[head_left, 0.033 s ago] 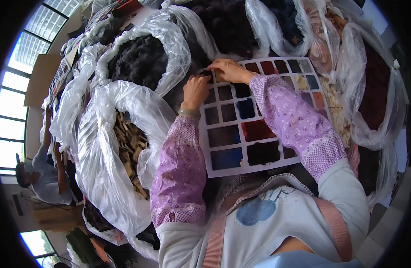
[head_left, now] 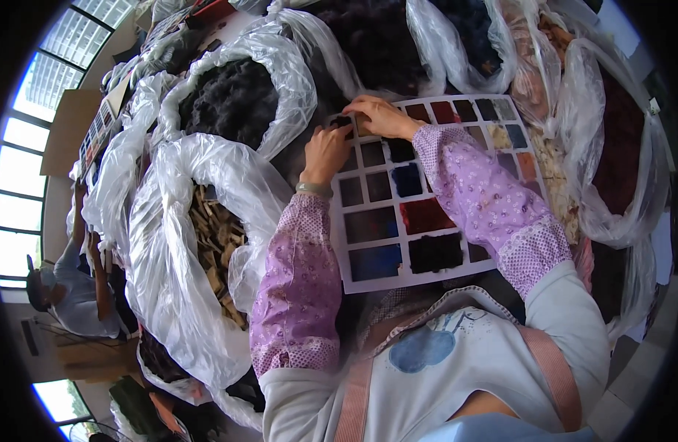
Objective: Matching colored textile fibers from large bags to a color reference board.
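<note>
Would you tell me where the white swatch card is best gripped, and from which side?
Probably the near edge of the white swatch card, from the person's own side: it shows as bare white border, while the left hand and right hand cover the far corner and plastic bags crowd both sides.

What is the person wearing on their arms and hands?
Both forearms wear loose purple sleeve covers with a tiny flower print and gathered, paler cuffs at each end. Above them are pale blue shirt sleeves. The left hand and right hand are bare, with no gloves. A thin band circles the left wrist.
</note>
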`<state>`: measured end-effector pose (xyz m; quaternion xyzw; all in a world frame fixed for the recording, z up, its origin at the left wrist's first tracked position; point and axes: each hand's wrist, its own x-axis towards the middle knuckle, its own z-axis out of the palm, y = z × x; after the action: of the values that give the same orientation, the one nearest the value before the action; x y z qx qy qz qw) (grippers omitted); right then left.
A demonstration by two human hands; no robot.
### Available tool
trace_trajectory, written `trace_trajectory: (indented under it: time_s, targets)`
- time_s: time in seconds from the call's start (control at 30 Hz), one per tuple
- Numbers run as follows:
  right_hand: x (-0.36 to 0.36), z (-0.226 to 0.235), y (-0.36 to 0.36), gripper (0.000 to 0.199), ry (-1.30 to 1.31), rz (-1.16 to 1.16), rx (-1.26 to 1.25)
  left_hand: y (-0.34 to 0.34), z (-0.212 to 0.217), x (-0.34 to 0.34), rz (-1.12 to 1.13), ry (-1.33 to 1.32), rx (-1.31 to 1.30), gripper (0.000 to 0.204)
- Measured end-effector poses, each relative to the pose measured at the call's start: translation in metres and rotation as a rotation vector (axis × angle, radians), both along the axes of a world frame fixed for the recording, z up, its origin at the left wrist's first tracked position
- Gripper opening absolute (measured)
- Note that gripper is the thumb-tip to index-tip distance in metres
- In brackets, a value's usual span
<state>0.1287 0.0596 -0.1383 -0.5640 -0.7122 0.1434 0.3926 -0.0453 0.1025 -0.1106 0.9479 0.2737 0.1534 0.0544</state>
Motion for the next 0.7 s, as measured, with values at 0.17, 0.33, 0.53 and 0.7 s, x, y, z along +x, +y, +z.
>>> trace_trajectory:
  time_s: [0.17,0.33,0.53,0.7]
  targets:
    - [0.019,0.005,-0.011,0.017,-0.069,-0.404,-0.158,0.008,-0.005,-0.006,0.001,-0.174,-0.081,0.049]
    - [0.007,-0.001,-0.001,0.017,-0.034,-0.342,-0.165,0.009,-0.007,0.008,0.007,-0.085,-0.111,0.053]
    - [0.008,-0.013,0.009,0.015,0.050,-0.281,-0.030,-0.006,-0.008,0.022,0.097,-0.033,-0.181,0.047]
    - [-0.002,-0.009,0.006,0.009,-0.119,-0.275,0.080,-0.010,-0.003,0.025,0.177,0.116,0.018,0.034]
